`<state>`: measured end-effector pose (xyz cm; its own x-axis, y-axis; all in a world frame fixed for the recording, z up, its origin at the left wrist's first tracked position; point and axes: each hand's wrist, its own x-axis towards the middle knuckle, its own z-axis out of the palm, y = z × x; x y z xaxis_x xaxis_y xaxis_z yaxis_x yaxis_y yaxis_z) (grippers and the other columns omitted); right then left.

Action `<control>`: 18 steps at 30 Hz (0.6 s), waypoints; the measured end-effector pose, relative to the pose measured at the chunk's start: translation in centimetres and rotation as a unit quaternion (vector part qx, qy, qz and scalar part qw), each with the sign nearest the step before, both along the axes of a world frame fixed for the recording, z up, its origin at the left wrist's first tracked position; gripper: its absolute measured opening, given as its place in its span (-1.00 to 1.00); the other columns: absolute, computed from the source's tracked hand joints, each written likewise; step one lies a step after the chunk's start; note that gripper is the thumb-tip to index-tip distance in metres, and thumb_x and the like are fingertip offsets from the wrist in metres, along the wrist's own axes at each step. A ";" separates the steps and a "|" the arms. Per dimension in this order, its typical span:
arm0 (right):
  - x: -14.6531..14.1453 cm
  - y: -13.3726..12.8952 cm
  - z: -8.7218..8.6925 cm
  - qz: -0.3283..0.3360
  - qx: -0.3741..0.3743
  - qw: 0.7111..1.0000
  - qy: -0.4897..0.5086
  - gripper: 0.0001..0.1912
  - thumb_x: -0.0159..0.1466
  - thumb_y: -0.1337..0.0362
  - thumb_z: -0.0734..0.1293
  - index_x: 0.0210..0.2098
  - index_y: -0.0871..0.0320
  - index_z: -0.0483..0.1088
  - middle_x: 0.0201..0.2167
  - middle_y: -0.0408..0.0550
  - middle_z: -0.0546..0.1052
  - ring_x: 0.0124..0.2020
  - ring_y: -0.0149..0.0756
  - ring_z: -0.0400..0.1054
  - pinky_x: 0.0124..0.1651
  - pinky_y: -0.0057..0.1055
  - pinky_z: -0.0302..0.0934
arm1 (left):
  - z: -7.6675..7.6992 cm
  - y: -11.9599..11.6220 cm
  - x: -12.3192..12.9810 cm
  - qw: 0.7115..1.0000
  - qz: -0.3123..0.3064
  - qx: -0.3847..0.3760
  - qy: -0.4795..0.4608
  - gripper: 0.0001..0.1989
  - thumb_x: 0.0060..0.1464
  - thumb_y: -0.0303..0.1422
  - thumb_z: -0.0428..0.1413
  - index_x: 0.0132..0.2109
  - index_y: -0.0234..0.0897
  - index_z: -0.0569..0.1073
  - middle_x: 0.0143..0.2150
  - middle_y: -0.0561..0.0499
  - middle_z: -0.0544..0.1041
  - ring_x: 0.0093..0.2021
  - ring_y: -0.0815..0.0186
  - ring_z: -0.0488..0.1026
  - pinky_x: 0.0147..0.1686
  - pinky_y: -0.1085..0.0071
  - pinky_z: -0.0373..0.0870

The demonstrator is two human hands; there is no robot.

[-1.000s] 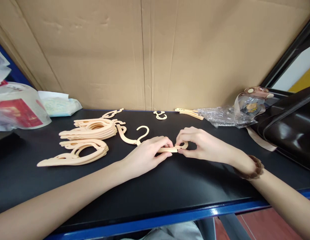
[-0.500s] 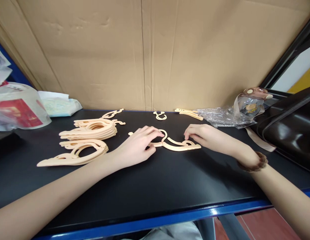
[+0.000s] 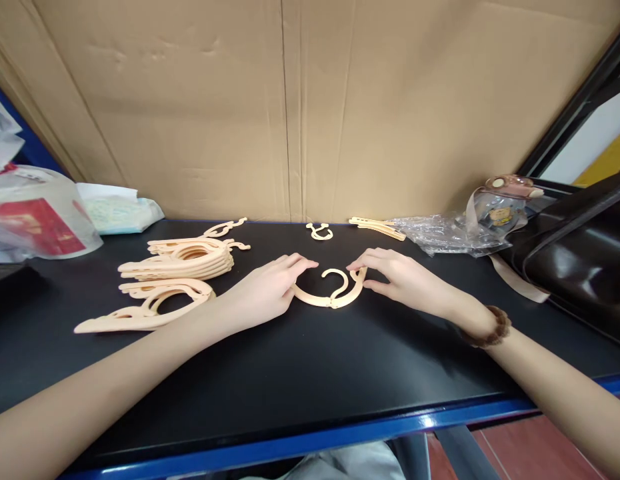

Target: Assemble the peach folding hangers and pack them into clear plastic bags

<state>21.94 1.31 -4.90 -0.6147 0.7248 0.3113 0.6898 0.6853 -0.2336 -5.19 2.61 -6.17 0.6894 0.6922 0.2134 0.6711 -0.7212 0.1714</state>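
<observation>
The right side of the hanger (image 3: 314, 300) has swung up since the last look, and the right hand (image 3: 407, 277) has come in to it. Now both sides curve up like a bowl, with the hook between them. It lies on the table (image 3: 340, 373), between the two hands. The right hand pinches its right side between finger and thumb. The left hand (image 3: 265, 290) covers its left end, so I can't tell if those fingers are closed on it.

Folded hangers (image 3: 177, 268) sit in piles at the left. The clear bag (image 3: 433, 233) touches some thin strips (image 3: 373, 225); I can't tell if they go inside. The bottle (image 3: 500, 215) is see-through, but what it holds is unclear.
</observation>
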 end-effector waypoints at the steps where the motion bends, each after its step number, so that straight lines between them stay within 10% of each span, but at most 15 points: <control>1: -0.1 -0.1 0.0 -0.035 0.000 0.999 -0.001 -0.81 0.32 0.28 0.26 -0.09 0.10 0.43 -0.16 -0.04 0.54 -0.15 -0.22 0.42 -0.10 -0.28 0.26 | 0.1 -0.1 0.0 1.000 0.004 -0.011 -0.008 -0.45 0.08 -0.64 -0.17 0.20 -0.26 0.24 0.10 -0.08 0.36 0.06 0.19 0.38 0.00 0.28 0.34; 4: -0.6 -0.6 0.3 -0.098 -0.040 0.994 0.018 -0.78 0.34 0.20 0.25 -0.10 0.11 0.45 -0.30 -0.09 0.58 -0.30 -0.26 0.46 -0.22 -0.34 0.28 | 0.2 -0.5 0.2 0.998 0.003 -0.041 -0.038 -0.44 0.05 -0.63 -0.13 0.20 -0.19 0.25 0.09 -0.04 0.36 -0.07 0.26 0.44 -0.12 0.36 0.38; 10: -1.3 -1.5 0.7 0.030 -0.105 0.993 0.048 -0.68 0.33 0.08 0.27 0.01 0.04 0.41 -0.04 -0.11 0.54 -0.04 -0.23 0.41 0.02 -0.30 0.22 | 0.6 -1.4 1.1 0.989 -0.079 -0.084 -0.089 -0.41 0.03 -0.62 -0.04 0.19 -0.09 0.26 0.11 0.01 0.35 -0.01 0.30 0.41 -0.05 0.39 0.36; 18: -1.2 -1.6 0.1 0.033 -0.131 0.991 0.013 -0.38 0.22 -0.08 0.33 0.20 -0.01 0.21 0.15 -0.03 0.38 0.13 -0.10 0.27 0.14 -0.14 0.16 | 1.5 -1.6 0.9 0.991 -0.086 -0.079 -0.060 -0.34 -0.06 -0.58 0.05 0.22 -0.13 0.23 0.20 -0.05 0.31 0.18 0.15 0.25 0.16 0.17 0.23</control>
